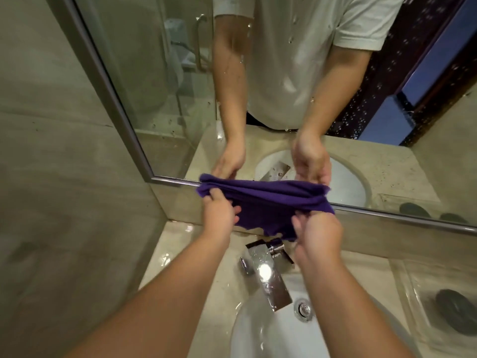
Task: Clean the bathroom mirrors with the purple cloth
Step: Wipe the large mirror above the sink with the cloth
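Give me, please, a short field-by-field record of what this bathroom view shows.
mirror: metal-framed wall mirror, glass speckled with water drops
cloth: bunched purple fabric cloth, held taut before the mirror's lower edge
left grip: holds the cloth's left end
right grip: pinches its lower right edge
below: chrome tap over white ceramic basin
right side: clear tray holding a dark oval object

Matt purple cloth [268, 202]; glossy chrome faucet [271, 277]

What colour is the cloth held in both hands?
Purple, plain, no pattern: the cloth, best seen in the head view.
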The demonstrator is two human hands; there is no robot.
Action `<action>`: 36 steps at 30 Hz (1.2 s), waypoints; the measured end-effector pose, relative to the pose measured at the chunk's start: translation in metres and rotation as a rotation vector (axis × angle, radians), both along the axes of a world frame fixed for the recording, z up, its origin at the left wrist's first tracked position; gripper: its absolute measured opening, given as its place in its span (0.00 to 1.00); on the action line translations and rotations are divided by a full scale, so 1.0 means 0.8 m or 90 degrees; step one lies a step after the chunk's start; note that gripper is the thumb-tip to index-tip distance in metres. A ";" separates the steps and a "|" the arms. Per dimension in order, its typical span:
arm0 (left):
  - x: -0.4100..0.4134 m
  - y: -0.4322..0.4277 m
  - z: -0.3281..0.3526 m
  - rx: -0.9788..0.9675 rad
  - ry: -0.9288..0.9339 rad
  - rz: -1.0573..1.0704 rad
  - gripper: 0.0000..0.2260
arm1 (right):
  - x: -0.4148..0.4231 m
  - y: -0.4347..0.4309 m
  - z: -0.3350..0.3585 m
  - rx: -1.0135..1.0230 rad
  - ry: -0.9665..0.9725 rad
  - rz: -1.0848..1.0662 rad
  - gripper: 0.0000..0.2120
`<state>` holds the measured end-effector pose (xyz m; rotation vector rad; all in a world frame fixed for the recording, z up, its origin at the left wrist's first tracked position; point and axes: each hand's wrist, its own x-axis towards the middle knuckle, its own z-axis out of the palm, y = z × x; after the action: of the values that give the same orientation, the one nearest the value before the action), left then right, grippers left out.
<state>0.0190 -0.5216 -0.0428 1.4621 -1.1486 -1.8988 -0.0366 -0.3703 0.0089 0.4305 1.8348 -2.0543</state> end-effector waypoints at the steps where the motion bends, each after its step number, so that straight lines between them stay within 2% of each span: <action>1: -0.011 0.016 -0.002 -0.005 -0.004 -0.043 0.14 | -0.014 0.016 0.003 -0.007 -0.010 -0.027 0.09; 5: -0.048 0.076 0.005 0.037 -0.009 -0.183 0.12 | -0.065 0.061 0.010 -0.052 -0.054 -0.158 0.07; 7: -0.053 0.088 0.013 0.074 -0.003 -0.191 0.12 | -0.071 0.068 0.009 -0.026 -0.055 -0.199 0.08; 9: -0.048 0.085 0.017 0.057 -0.006 -0.190 0.13 | -0.061 0.062 0.008 0.002 -0.031 -0.224 0.06; 15: 0.006 0.007 0.014 -0.034 -0.039 -0.119 0.14 | -0.019 -0.006 -0.005 -0.045 -0.043 -0.169 0.10; 22: 0.079 -0.108 0.009 -0.027 -0.045 0.063 0.16 | 0.050 -0.125 -0.020 -0.077 -0.038 -0.063 0.11; 26: 0.096 -0.126 0.015 -0.043 -0.158 0.063 0.22 | 0.079 -0.164 -0.022 -0.058 -0.056 -0.063 0.10; 29: 0.096 -0.117 0.025 0.034 -0.068 0.069 0.24 | 0.078 -0.161 -0.022 -0.086 -0.074 -0.080 0.09; 33: 0.085 -0.108 0.049 -0.021 0.070 0.109 0.21 | 0.063 -0.140 -0.012 -0.143 -0.067 -0.085 0.07; 36: 0.076 -0.092 0.063 -0.047 0.160 0.150 0.13 | 0.056 -0.128 0.004 -0.165 -0.041 -0.076 0.07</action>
<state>0.0797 -0.5951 0.0077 1.2198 -0.8798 -1.7959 0.0078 -0.4728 0.0125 0.5370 1.5129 -2.2910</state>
